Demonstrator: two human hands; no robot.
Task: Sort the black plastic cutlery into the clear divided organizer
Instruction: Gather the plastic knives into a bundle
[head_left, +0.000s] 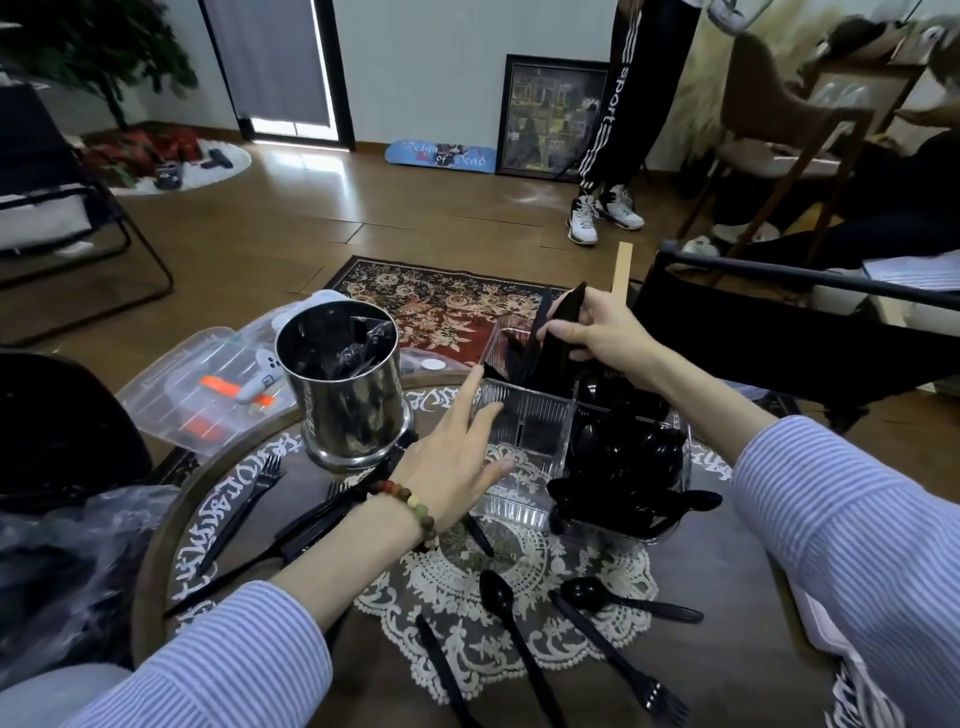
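My right hand (587, 332) clamps a bundle of knives (556, 338), long axis near upright, over the organizer (524, 415)'s far compartment, frame centre; left hand (457, 457) flat, steadying its near wall

Both forearms wear long sleeves, left sleeve (218, 660) and right sleeve (841, 525), in blue-and-white fine stripes, cuffs pushed above the wrists. Left wrist has a beaded bracelet (410, 506): round beads in brown, red, green, cream. Hands bare.
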